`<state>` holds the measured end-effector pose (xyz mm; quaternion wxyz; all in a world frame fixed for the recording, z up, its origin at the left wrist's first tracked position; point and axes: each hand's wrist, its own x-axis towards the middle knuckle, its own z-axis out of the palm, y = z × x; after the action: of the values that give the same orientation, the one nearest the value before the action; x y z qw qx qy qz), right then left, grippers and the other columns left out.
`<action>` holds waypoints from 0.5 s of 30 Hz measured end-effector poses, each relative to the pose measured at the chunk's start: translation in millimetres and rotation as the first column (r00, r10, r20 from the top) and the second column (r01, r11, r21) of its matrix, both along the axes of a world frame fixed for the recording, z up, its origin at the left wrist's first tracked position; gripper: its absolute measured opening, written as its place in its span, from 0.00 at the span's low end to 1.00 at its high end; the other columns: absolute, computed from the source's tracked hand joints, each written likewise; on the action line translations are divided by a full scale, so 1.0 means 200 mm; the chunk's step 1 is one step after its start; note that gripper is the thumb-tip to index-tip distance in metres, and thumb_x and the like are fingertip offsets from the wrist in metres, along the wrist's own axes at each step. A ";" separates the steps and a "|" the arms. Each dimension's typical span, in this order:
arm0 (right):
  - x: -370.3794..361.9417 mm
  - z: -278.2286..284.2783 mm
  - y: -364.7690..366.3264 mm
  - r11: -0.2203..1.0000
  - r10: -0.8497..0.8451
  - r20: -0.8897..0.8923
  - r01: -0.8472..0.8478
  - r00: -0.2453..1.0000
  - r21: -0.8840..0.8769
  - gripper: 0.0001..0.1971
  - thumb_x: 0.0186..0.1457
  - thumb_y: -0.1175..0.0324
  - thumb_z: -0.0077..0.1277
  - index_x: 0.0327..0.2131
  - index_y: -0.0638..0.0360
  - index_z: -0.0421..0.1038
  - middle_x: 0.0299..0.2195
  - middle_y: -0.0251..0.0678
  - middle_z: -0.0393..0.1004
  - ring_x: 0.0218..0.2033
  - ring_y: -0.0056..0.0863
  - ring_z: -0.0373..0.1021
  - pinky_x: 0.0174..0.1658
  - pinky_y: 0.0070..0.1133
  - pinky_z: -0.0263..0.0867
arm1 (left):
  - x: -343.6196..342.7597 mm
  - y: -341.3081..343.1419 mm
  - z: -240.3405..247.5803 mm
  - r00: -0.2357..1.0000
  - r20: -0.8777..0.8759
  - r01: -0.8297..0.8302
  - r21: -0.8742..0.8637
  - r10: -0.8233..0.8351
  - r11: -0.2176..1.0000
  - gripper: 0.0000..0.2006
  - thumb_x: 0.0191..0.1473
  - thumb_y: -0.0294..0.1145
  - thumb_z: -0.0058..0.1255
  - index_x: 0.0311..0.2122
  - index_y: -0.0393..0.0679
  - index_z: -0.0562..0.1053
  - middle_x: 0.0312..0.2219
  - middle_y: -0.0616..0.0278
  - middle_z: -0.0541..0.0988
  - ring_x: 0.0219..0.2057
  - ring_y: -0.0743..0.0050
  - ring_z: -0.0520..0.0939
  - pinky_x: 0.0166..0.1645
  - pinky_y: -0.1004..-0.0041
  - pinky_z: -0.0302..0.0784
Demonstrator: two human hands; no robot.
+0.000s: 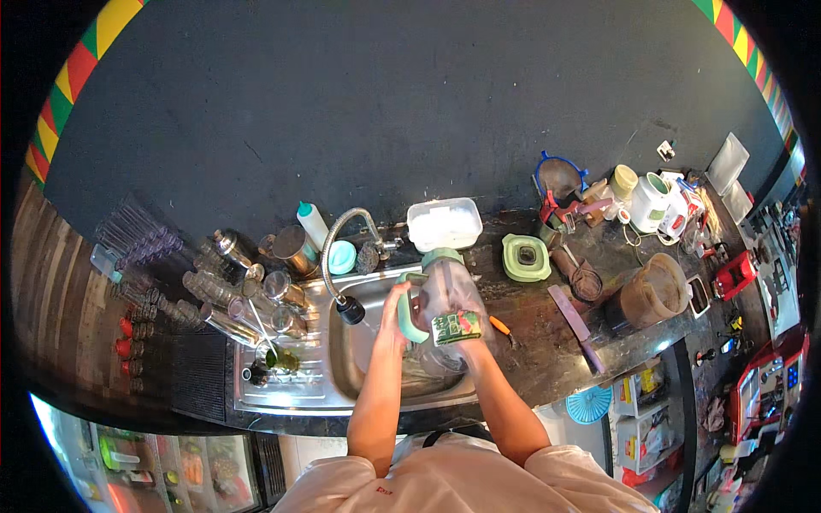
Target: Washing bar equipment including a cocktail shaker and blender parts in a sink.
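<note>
Over the sink [349, 369] I hold a clear blender jar [443, 295] with a pale green handle and a coloured label. My left hand [395, 315] is closed round the handle at its left side. My right hand [470, 347] supports the jar's near right side, its fingers mostly hidden behind the jar. A flexible-necked faucet [349, 309] hangs just left of my left hand. Right of the jar lies an orange-handled tool [501, 327], and beyond it a green blender lid [526, 258].
Glasses and metal shakers crowd the drainboard [299, 389] at left. A white plastic tub [445, 224] stands behind the sink. To the right are a purple knife [571, 316], a large brown-stained container [654, 291], a blue-rimmed strainer [561, 178] and a white blender base [652, 203].
</note>
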<state>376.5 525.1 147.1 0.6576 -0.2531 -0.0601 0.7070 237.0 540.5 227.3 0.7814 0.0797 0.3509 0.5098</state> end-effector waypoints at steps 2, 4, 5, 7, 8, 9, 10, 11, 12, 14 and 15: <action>-0.03 0.04 0.00 0.986 -0.064 0.850 -0.098 0.523 0.135 0.18 0.51 0.68 0.45 0.46 0.60 0.60 0.36 0.36 0.67 0.33 0.24 0.66 0.33 0.17 0.65 | 0.05 -0.01 0.01 0.998 -0.018 -0.062 -0.012 0.062 0.998 0.15 0.37 0.37 0.49 0.34 0.46 0.70 0.20 0.65 0.71 0.17 0.75 0.70 0.22 0.78 0.68; -0.09 0.10 -0.07 0.993 0.021 0.556 -0.083 0.831 0.087 0.18 0.51 0.71 0.45 0.47 0.59 0.59 0.38 0.36 0.66 0.38 0.23 0.64 0.38 0.17 0.62 | 0.02 -0.01 0.02 0.991 -0.036 -0.131 -0.026 0.130 0.991 0.14 0.36 0.34 0.50 0.33 0.46 0.71 0.18 0.67 0.70 0.15 0.77 0.69 0.20 0.80 0.66; -0.12 0.12 -0.13 0.989 -0.038 0.732 -0.077 0.681 0.123 0.18 0.51 0.72 0.43 0.48 0.58 0.59 0.38 0.35 0.66 0.38 0.23 0.64 0.38 0.16 0.63 | 0.00 -0.01 0.05 0.984 -0.142 -0.098 0.073 0.108 0.992 0.13 0.36 0.33 0.50 0.32 0.44 0.71 0.17 0.68 0.68 0.14 0.78 0.68 0.19 0.79 0.65; -0.15 0.11 -0.16 0.996 0.076 0.706 -0.084 0.704 -0.024 0.23 0.49 0.73 0.46 0.50 0.59 0.55 0.42 0.33 0.64 0.42 0.20 0.62 0.45 0.17 0.58 | -0.03 -0.01 0.09 0.919 -0.382 -0.048 0.138 0.098 0.989 0.07 0.34 0.30 0.48 0.24 0.43 0.70 0.14 0.66 0.69 0.16 0.76 0.70 0.19 0.78 0.63; -0.12 0.02 -0.13 0.996 0.072 0.708 -0.082 0.703 -0.019 0.23 0.49 0.73 0.46 0.50 0.59 0.55 0.42 0.33 0.64 0.42 0.20 0.62 0.45 0.17 0.58 | -0.02 0.00 0.10 0.920 -0.380 -0.047 0.143 0.099 0.989 0.07 0.34 0.30 0.48 0.24 0.43 0.70 0.14 0.66 0.69 0.16 0.76 0.70 0.19 0.78 0.63; -0.07 -0.14 -0.11 0.998 -0.024 0.756 -0.034 0.654 0.061 0.24 0.49 0.73 0.46 0.51 0.58 0.55 0.42 0.33 0.64 0.41 0.21 0.62 0.44 0.18 0.60 | 0.01 0.00 0.10 0.845 -0.533 0.017 0.124 0.052 0.992 0.05 0.33 0.29 0.47 0.21 0.43 0.70 0.14 0.67 0.68 0.16 0.78 0.69 0.19 0.78 0.62; -0.05 -0.24 -0.09 0.990 -0.111 0.792 0.000 0.600 0.139 0.25 0.48 0.73 0.46 0.51 0.57 0.55 0.42 0.33 0.63 0.41 0.22 0.62 0.43 0.19 0.61 | 0.03 0.01 0.09 0.741 -0.672 0.068 0.092 0.011 0.993 0.03 0.33 0.28 0.47 0.19 0.42 0.70 0.13 0.68 0.68 0.16 0.79 0.69 0.20 0.78 0.62; -0.08 0.00 -0.17 0.994 -0.096 0.052 0.099 0.994 -0.056 0.22 0.50 0.71 0.45 0.50 0.54 0.56 0.40 0.35 0.63 0.35 0.23 0.63 0.36 0.18 0.64 | 0.05 -0.06 0.18 0.719 -0.694 0.049 0.094 0.030 0.994 0.02 0.32 0.26 0.46 0.18 0.42 0.70 0.14 0.69 0.68 0.16 0.80 0.68 0.20 0.79 0.62; -0.07 -0.19 -0.16 0.995 -0.086 0.050 0.088 0.995 -0.055 0.22 0.50 0.71 0.45 0.50 0.54 0.56 0.40 0.35 0.63 0.35 0.23 0.63 0.36 0.18 0.64 | 0.03 -0.04 0.03 0.706 -0.702 0.065 0.188 0.088 0.980 0.04 0.33 0.25 0.46 0.21 0.42 0.70 0.15 0.68 0.69 0.17 0.81 0.68 0.22 0.77 0.63; 0.03 -0.43 -0.04 1.000 0.009 -0.177 -0.010 0.984 -0.008 0.22 0.51 0.70 0.43 0.51 0.54 0.56 0.38 0.35 0.63 0.31 0.23 0.62 0.33 0.16 0.63 | 0.11 -0.04 0.00 0.764 -0.631 0.003 0.209 0.132 0.978 0.08 0.34 0.25 0.46 0.26 0.40 0.70 0.18 0.66 0.70 0.16 0.77 0.69 0.19 0.76 0.63; 0.14 -0.51 0.09 1.000 0.019 -0.273 -0.012 0.962 0.026 0.22 0.51 0.69 0.43 0.51 0.54 0.55 0.37 0.35 0.63 0.28 0.22 0.61 0.31 0.15 0.63 | 0.21 -0.03 0.05 0.780 -0.619 0.052 0.210 0.092 0.976 0.08 0.34 0.25 0.46 0.26 0.40 0.70 0.18 0.66 0.70 0.16 0.77 0.69 0.19 0.76 0.63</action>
<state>405.2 542.5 44.3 0.6571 -0.1448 0.0209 0.7395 279.8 534.1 236.4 0.6020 0.3247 0.5334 0.4977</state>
